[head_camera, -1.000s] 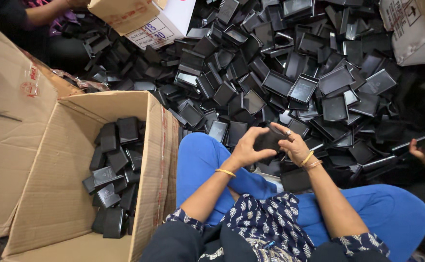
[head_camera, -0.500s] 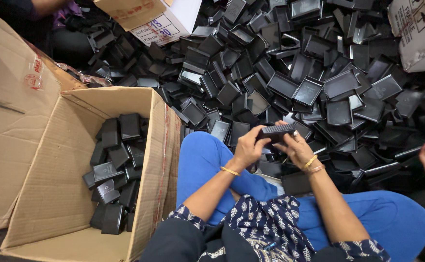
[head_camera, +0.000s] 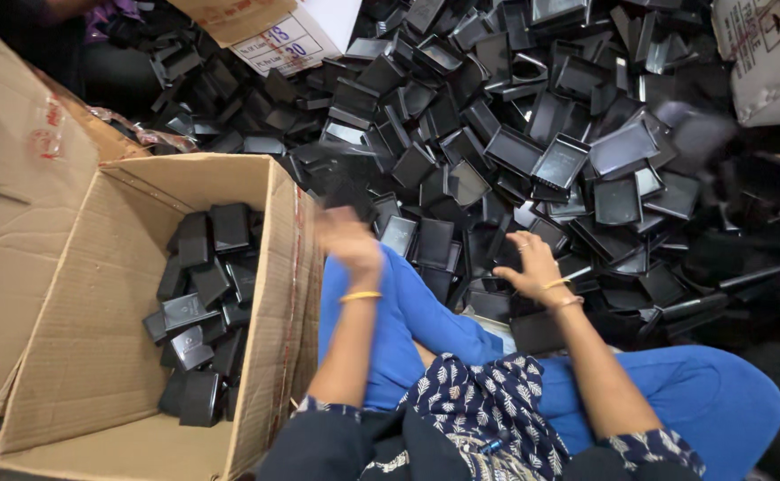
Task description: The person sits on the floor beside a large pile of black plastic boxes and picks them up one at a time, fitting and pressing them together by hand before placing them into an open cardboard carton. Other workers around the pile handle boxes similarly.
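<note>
Left hand [head_camera: 347, 239] hung blurred beside the cardboard box [head_camera: 96, 392]'s rim, grip unreadable, possibly empty. Right hand [head_camera: 532, 267], fingers spread wide, rested on the pile of black trays [head_camera: 532, 134].

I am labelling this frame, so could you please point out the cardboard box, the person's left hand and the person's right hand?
cardboard box [head_camera: 69, 347]: head view, on its bare inner left wall.
left hand [head_camera: 347, 236]: head view, on the blurred back of the hand.
right hand [head_camera: 532, 265]: head view, on the back of the hand, fingers spread over the black pieces.
</note>
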`<state>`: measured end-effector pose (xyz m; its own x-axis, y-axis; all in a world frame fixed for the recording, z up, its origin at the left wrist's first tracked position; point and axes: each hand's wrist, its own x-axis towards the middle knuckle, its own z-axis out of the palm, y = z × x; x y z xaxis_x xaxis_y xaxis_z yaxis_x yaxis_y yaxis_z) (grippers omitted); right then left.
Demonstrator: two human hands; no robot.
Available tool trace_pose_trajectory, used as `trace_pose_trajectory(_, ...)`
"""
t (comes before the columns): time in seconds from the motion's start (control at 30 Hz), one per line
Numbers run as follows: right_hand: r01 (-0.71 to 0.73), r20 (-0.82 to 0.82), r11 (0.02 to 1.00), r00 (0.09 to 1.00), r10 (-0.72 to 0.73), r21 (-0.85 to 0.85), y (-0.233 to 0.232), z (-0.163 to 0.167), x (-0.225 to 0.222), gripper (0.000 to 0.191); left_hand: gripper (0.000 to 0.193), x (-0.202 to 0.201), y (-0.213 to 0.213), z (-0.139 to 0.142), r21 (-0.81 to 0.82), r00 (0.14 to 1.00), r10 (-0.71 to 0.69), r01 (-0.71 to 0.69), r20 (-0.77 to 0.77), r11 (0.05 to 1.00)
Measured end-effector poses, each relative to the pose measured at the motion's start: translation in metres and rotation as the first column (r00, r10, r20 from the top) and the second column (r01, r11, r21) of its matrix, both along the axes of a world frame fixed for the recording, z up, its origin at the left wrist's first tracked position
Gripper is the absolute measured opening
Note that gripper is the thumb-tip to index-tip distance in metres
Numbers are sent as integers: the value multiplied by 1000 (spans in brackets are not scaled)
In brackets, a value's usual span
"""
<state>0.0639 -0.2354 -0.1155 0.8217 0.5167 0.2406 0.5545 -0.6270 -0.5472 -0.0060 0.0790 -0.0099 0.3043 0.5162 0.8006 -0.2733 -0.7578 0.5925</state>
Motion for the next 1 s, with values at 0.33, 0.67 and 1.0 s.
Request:
trace_pose_trajectory(0.33, 26, -276, 896, 947, -164, -443, 19, -12, -16, 82, 30, 8, -8, 7, -673, 790, -310, 614, 530, 413)
trace_pose_trajectory(0.67, 313, -176, 865, 897, -405, -393, 35, -7, -22, 77, 24, 74, -20, -37, -737, 801, -535, 529, 269, 421)
trace_pose_trajectory(1.0, 363, -233, 846, 851, -472, -391, 35, -13, -15, 78, 42, 78, -27, -61, -759, 756, -592, 203, -280, 619)
